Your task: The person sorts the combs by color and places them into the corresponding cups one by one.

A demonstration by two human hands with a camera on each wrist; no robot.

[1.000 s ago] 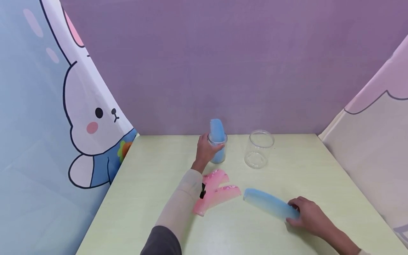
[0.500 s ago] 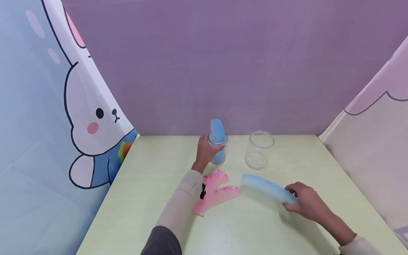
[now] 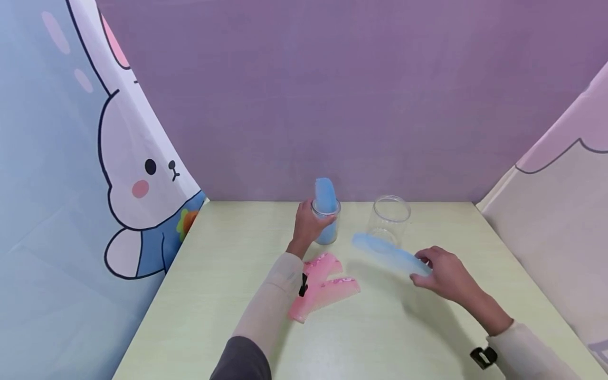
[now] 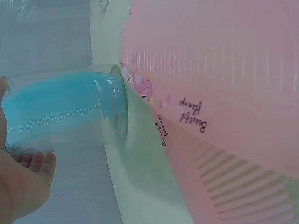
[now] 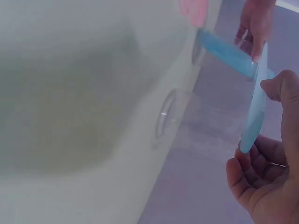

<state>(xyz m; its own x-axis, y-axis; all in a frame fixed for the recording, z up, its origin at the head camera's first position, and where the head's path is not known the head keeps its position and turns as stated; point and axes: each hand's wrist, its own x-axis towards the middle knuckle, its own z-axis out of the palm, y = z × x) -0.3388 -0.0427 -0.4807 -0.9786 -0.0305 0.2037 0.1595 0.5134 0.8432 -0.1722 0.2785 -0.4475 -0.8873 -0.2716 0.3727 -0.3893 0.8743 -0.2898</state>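
Observation:
My left hand (image 3: 307, 222) grips a clear plastic jar (image 3: 338, 221) near its rim at the back of the table. A blue comb (image 3: 325, 193) stands upright inside that jar, its top poking out. My right hand (image 3: 445, 275) pinches one end of a second blue comb (image 3: 380, 250), raised over the table with its shadow below. In the head view this comb overlaps the lower part of another clear jar (image 3: 392, 208). The right wrist view shows the held comb (image 5: 256, 112) between thumb and fingers. Two pink combs (image 3: 334, 291) lie crossed beside my left forearm, printed with small flamingos.
The second clear jar stands upright on the pale table (image 3: 237, 237), right of the first one. A purple backdrop (image 3: 351, 105) rises behind the table's far edge. Printed cloth panels (image 3: 57, 211) close in the left and right sides.
My right hand has lifted the blue comb off the table and carried it up, back and slightly left, towards the jars. The left hand keeps its grip on the jar.

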